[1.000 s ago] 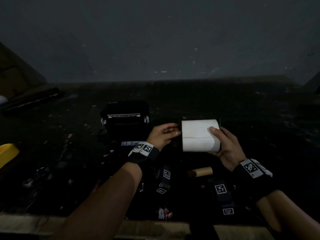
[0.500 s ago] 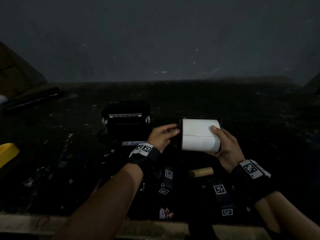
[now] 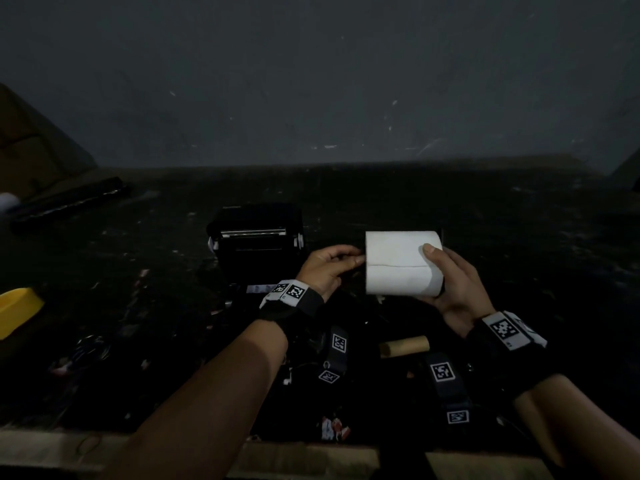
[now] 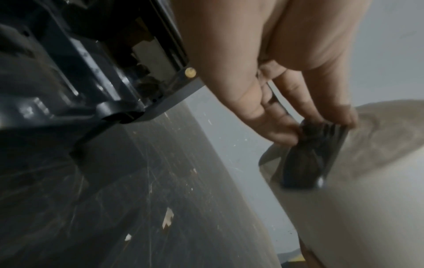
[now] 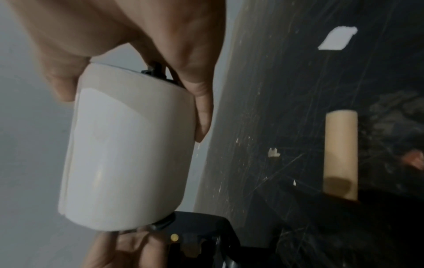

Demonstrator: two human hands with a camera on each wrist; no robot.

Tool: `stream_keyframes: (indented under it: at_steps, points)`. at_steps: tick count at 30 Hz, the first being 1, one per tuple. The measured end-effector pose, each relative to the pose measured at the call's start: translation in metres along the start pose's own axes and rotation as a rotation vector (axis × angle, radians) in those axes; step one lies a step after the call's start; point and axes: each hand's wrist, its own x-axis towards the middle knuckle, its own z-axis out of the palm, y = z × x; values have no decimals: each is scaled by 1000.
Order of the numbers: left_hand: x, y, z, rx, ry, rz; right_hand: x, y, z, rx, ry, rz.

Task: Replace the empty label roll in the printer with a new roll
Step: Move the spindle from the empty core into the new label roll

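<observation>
A dim room with a grey wall backs a dark, scratched counter [image 3: 450,209] strewn with pale paper scraps. Near the counter's middle sits a black boxy label printer [image 3: 258,242], its lid raised. The right hand [image 3: 453,289] holds a full white paper label roll [image 3: 401,266] in the air just right of the printer, axis level, thumb laid on top and fingers wrapped beneath. The left hand [image 3: 327,268] reaches to the roll's left end.

Only the left wrist view shows what that hand's grip has: its fingertips [image 4: 282,134] pinch a ribbed black plastic spindle end [image 4: 314,156] standing out of the roll's flat face, with the printer's open interior close behind. The right wrist view alone shows a second black piece [image 5: 156,71] at the roll's other end, tucked under the right fingers.

A bare brown cardboard roll core [image 3: 405,345] lies on the counter toward its near edge, below the held roll. A yellow plastic object [image 3: 17,308] sits at the left edge. Both wrists carry black bands with square black-and-white markers.
</observation>
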Motion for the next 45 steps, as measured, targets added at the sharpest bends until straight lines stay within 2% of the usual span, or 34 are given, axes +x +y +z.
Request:
stream_keyframes:
  at_steps: [6, 11, 17, 23, 26, 29, 38, 42, 45]
  points:
    - [-2, 26, -2, 96, -48, -111, 1, 0, 4, -19, -22, -62]
    - [-15, 30, -17, 281, -22, -117, 6, 15, 18, -62, -51, -74]
    - [-41, 30, -70, 274, 49, -126, 4, 49, 57, -159, -171, -58]
    - [-68, 33, -129, 252, 134, -108, -4, 83, 105, -248, -267, -104]
    - [-75, 38, -153, 275, 138, -140, -4, 96, 126, -186, -280, -51]
    - [-80, 39, -175, 245, 162, -140, 3, 108, 144, -77, -253, -5]
    - [-76, 45, -218, 153, 137, -86, 9, 135, 180, -156, -129, -84]
    - [-70, 38, -228, 125, 113, -110, 12, 145, 187, -186, -50, -152]
    - [-67, 35, -232, 116, 90, -113, 13, 151, 187, -294, 50, -244]
